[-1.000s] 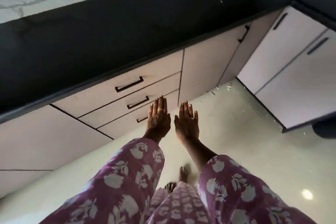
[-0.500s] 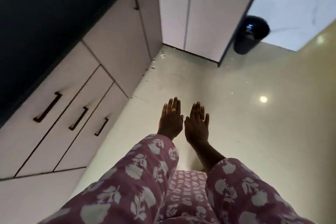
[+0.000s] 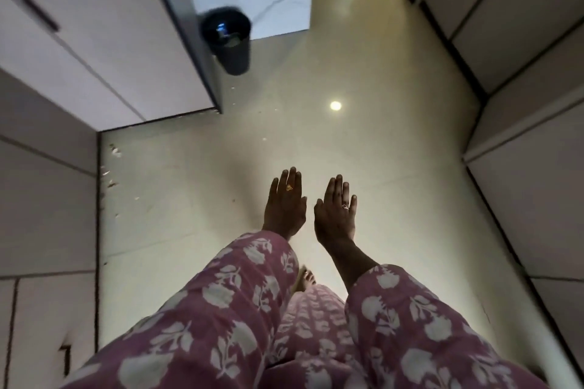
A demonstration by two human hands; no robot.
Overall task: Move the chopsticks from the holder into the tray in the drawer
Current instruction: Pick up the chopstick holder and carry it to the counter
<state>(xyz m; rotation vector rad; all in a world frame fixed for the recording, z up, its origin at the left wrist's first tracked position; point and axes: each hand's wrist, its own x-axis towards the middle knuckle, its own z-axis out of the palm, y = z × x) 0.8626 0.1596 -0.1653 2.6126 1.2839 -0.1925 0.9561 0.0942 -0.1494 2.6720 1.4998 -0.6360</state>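
My left hand (image 3: 285, 202) and my right hand (image 3: 335, 211) are held out flat side by side over the floor, palms down, fingers straight and close together, both empty. Each wears a ring. Purple floral sleeves cover both arms. No chopsticks, holder, drawer tray or open drawer is in view.
A black bin (image 3: 228, 38) stands on the cream tiled floor (image 3: 363, 151) beside the end of a white cabinet (image 3: 104, 50). More cabinet fronts run along the left edge (image 3: 41, 199) and the right edge (image 3: 537, 123). Small bits of debris lie by the left cabinet base (image 3: 110, 167).
The view has swung right, away from the drawer fronts and dark counter, toward the open floor and bin. Both hands stay flat and empty in front of me.
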